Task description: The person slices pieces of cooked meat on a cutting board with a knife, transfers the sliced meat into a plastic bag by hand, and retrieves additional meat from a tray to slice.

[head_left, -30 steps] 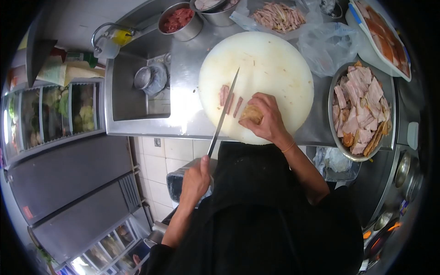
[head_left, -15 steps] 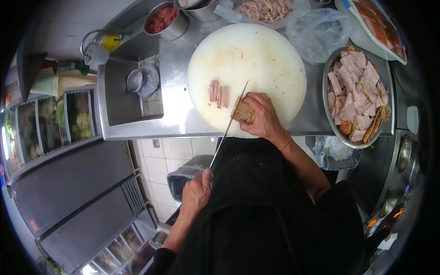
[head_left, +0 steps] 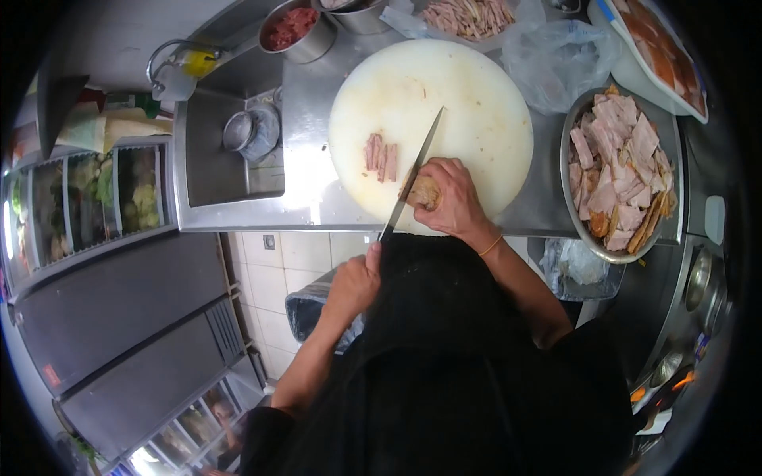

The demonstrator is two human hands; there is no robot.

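My left hand (head_left: 355, 282) is closed around the handle of a long knife (head_left: 419, 161), whose blade slants up and right over a round white cutting board (head_left: 476, 103). My right hand (head_left: 454, 197) is closed on a browned piece of meat (head_left: 426, 192) near the board's front edge. The blade lies against the left side of that piece, beside my fingertips. Several cut meat strips (head_left: 381, 157) lie close together on the board, left of the blade.
An oval metal bowl of sliced meat (head_left: 625, 178) stands right of the board. Behind it are a plastic bag (head_left: 556, 67), meat strips in a bag (head_left: 470, 17) and a pot of red meat (head_left: 292, 30). At left is a sink (head_left: 214, 170).
The knife has moved right, from beside the cut strips to the meat piece under my right hand. A strip that lay apart is now with the others. The whole view has shifted slightly.
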